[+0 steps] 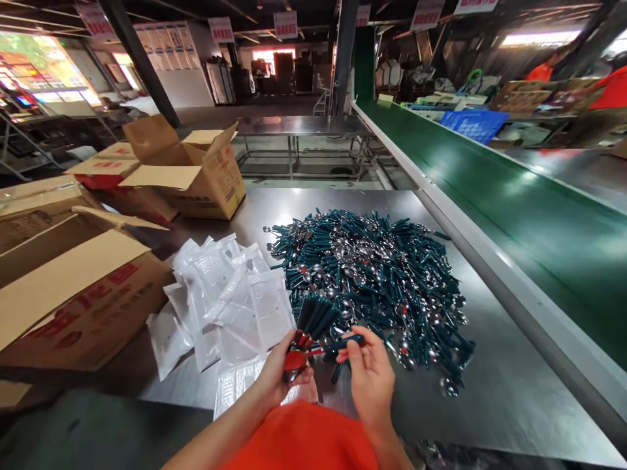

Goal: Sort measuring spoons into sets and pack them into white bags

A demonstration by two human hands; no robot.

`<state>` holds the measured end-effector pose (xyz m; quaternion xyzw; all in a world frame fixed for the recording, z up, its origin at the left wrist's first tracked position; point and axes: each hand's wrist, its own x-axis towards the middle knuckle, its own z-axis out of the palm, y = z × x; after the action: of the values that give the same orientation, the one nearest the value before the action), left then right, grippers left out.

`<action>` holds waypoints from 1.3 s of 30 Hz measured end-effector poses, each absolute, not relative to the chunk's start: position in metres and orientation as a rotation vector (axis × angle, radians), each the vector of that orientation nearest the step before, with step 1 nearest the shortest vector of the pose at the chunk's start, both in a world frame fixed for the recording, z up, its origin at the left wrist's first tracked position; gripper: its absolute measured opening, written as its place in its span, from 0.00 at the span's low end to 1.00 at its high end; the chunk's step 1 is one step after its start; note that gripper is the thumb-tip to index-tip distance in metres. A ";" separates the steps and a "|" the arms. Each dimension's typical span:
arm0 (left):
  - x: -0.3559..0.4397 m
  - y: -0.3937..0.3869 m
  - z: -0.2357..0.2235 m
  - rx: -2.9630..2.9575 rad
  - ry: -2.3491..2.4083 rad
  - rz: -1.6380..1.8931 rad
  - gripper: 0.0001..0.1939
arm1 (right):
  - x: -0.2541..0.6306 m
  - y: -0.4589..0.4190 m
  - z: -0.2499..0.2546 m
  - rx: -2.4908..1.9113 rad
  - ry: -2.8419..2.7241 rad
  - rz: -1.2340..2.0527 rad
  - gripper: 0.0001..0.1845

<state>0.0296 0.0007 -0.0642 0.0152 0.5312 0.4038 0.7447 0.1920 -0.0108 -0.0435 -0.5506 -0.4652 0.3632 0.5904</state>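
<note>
Red shirt [298,437] at near edge of tabletop [490,418] | just inside it, left hand [275,371] wraps a spoon bundle [316,318], right hand [370,373] pinches one dark handle [343,344] | from here, a slack left grip could spill it onto the loose pile [372,274] beyond

Spoon pile [377,281] on table [499,411], packets [230,294] left of it, conveyor [499,189] right

Piled spoons [372,261] have dark teal handles [313,245] and silver bowls [360,250] — the held spoon [295,360] gleams red — packets [238,284] are white.
</note>
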 end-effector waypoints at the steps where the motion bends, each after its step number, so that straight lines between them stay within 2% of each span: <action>1: 0.031 -0.001 -0.064 0.020 1.139 0.857 0.20 | 0.190 -0.011 -0.046 -1.284 -1.153 0.814 0.13; 6: 0.028 -0.003 -0.060 -0.058 1.062 0.826 0.20 | 0.197 -0.010 -0.039 -1.263 -1.446 0.635 0.11; 12: 0.026 -0.004 -0.059 -0.063 1.096 0.843 0.21 | 0.191 -0.008 -0.025 -1.242 -1.548 0.550 0.10; 15: 0.028 -0.008 -0.059 -0.162 1.129 0.857 0.17 | 0.186 -0.009 -0.020 -1.263 -1.464 0.567 0.08; 19: 0.031 -0.010 -0.058 -0.191 1.164 0.926 0.12 | 0.184 -0.009 -0.010 -1.240 -1.428 0.607 0.12; 22: 0.031 -0.011 -0.057 -0.128 1.153 0.941 0.13 | 0.184 -0.009 -0.005 -1.241 -1.480 0.594 0.08; 24: 0.031 -0.012 -0.057 -0.039 1.126 0.922 0.17 | 0.184 -0.009 -0.005 -1.284 -1.470 0.603 0.02; 28: 0.029 -0.014 -0.060 0.106 1.107 0.924 0.25 | 0.186 -0.012 -0.009 -1.356 -1.459 0.689 0.12; 31: 0.028 -0.015 -0.061 0.112 1.132 0.903 0.26 | 0.187 -0.015 -0.008 -1.332 -1.423 0.785 0.02; 33: 0.028 -0.016 -0.062 0.110 1.143 0.904 0.23 | 0.188 -0.017 -0.004 -1.285 -1.450 0.835 0.15; 35: 0.028 -0.016 -0.062 0.145 1.141 0.911 0.21 | 0.190 -0.018 0.002 -1.246 -1.524 0.870 0.21; 37: 0.028 -0.017 -0.063 0.199 1.134 0.908 0.19 | 0.191 -0.018 0.008 -1.250 -1.569 0.870 0.18; 39: 0.029 -0.017 -0.063 0.229 1.130 0.906 0.18 | 0.191 -0.018 0.012 -1.289 -1.568 0.824 0.12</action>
<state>0.0291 -0.0169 -0.0628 0.1045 0.5157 0.4135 0.7431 0.1908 -0.0175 0.0125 -0.5230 -0.6365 0.3345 0.4577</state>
